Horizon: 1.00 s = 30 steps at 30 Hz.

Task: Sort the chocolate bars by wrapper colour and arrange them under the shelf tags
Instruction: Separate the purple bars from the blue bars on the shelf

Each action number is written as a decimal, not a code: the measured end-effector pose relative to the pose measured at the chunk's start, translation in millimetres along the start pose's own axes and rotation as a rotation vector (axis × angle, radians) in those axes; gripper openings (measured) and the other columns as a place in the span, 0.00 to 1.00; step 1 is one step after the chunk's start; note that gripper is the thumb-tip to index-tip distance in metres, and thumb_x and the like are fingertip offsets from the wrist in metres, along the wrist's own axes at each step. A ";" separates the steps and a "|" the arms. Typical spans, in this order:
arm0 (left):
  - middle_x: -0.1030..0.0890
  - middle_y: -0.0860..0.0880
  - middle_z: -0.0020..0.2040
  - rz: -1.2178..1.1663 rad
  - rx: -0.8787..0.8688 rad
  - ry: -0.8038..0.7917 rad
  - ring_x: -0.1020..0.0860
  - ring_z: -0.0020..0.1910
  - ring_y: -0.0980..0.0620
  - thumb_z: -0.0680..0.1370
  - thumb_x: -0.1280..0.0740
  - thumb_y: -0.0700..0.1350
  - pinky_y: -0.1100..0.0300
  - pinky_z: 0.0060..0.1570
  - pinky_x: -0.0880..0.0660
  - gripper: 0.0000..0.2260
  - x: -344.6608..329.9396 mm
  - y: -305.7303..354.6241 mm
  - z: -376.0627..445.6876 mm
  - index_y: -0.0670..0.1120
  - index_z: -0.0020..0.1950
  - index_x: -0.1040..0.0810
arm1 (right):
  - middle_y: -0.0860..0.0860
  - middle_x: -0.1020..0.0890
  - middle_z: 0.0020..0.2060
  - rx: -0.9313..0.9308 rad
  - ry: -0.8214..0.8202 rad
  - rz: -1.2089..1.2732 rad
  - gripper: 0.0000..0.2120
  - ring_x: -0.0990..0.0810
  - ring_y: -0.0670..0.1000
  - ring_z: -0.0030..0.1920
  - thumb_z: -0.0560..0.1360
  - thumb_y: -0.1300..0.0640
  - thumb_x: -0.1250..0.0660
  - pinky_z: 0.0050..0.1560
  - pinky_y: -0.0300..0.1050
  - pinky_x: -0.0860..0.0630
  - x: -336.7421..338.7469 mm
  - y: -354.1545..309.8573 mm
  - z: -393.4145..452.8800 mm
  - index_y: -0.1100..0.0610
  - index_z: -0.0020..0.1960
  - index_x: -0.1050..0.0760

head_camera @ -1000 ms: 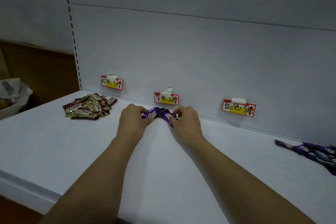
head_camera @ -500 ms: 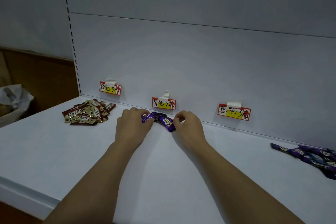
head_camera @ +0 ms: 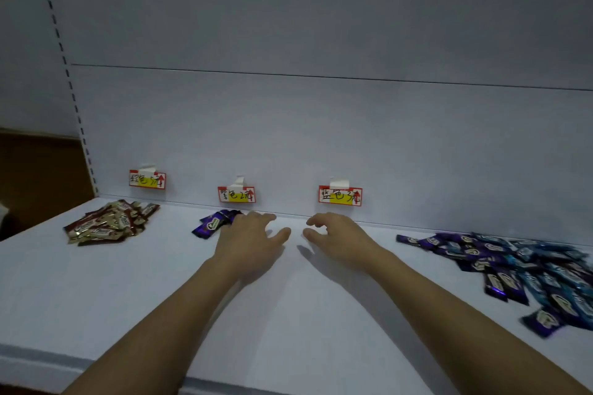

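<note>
Three tags hang on the back wall: a left tag (head_camera: 147, 179), a middle tag (head_camera: 236, 194) and a right tag (head_camera: 340, 195). Brown-wrapped bars (head_camera: 109, 226) lie heaped under the left tag. A few purple bars (head_camera: 214, 223) lie under the middle tag. My left hand (head_camera: 253, 242) hovers just right of them, fingers spread, holding nothing. My right hand (head_camera: 337, 234) is beside it under the right tag, fingers curled apart and empty. A mixed pile of purple and blue bars (head_camera: 526, 269) spreads at the far right.
The white shelf board (head_camera: 288, 324) runs to a front edge near the bottom. A slotted upright (head_camera: 69, 74) stands at the left, with brown flooring beyond it.
Both hands have let go of the purple bars and moved right and apart. The view has shifted right, so more of the mixed pile shows.
</note>
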<state>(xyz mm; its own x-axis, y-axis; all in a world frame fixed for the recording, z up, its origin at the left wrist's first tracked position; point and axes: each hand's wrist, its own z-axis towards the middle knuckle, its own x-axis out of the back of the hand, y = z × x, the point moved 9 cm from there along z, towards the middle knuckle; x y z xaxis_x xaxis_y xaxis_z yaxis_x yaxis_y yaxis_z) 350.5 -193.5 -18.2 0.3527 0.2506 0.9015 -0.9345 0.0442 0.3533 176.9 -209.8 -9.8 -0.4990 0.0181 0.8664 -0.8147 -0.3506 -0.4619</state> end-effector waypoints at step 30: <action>0.23 0.49 0.56 -0.249 -0.366 -0.236 0.27 0.53 0.53 0.78 0.33 0.47 0.63 0.52 0.33 0.08 -129.4 253.8 48.8 0.48 0.56 0.19 | 0.43 0.22 0.43 -0.121 0.115 -0.105 0.09 0.25 0.42 0.43 0.76 0.43 0.34 0.43 0.41 0.26 146.0 231.4 -65.7 0.45 0.52 0.21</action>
<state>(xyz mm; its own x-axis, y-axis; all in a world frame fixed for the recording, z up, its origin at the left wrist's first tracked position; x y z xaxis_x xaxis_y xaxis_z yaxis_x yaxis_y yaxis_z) 70.1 -262.0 -33.0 0.5292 -0.0343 0.8478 -0.7614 0.4217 0.4924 -103.9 -226.8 -2.6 -0.4339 0.1576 0.8871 -0.8903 -0.2262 -0.3953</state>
